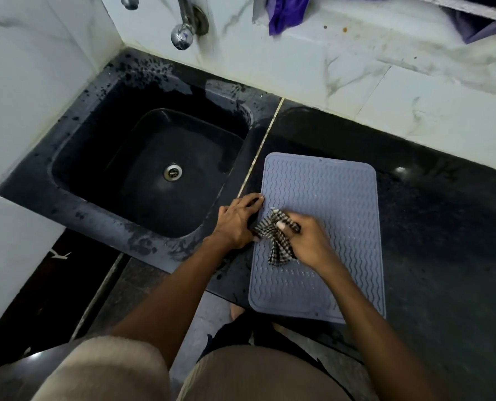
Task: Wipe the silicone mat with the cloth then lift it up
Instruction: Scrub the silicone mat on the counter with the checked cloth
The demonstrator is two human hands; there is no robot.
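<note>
At the counter's [443, 241] near edge, the checked black-and-white cloth [275, 241] is gripped by the right hand [307, 241] on the ribbed blue-grey silicone mat [342, 204], whose long axis runs towards the counter's far edge; its left edge is pressed by the left hand's [235, 224] straight fingers.

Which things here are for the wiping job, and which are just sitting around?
For the job:
silicone mat
checked cloth, held by the right hand
left hand, resting at the mat's edge

Just there:
black sink
tap
purple fabric
counter

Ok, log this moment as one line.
phase: wiping | right hand: grips cloth on mat | left hand: steadies mat's left edge | mat: flat, unlifted
</note>
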